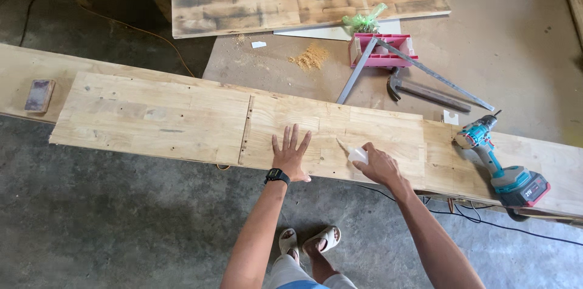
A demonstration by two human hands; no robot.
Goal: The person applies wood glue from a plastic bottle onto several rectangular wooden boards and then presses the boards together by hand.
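A small white bottle (357,155) with a pointed nozzle is gripped in the right hand (379,166) over a pale jointed wood panel (331,137).

The fingers are closed around the bottle's body, its tip aimed up and to the left, close above the panel's surface; whether the tip touches the wood cannot be told; the left hand (290,156) lies flat on the same panel just beside it, fingers spread and holding nothing, a black wristwatch (276,175) on the wrist; the panel butts against a second pale panel (152,119) to the left, both resting on a long board (18,76); a teal cordless drill (501,164) lies on the board to the right; a sanding block (40,95) sits at the far left; beyond, a framing square (419,70), a hammer (425,90) and a red tray (382,50) lie on a brown sheet (510,40).
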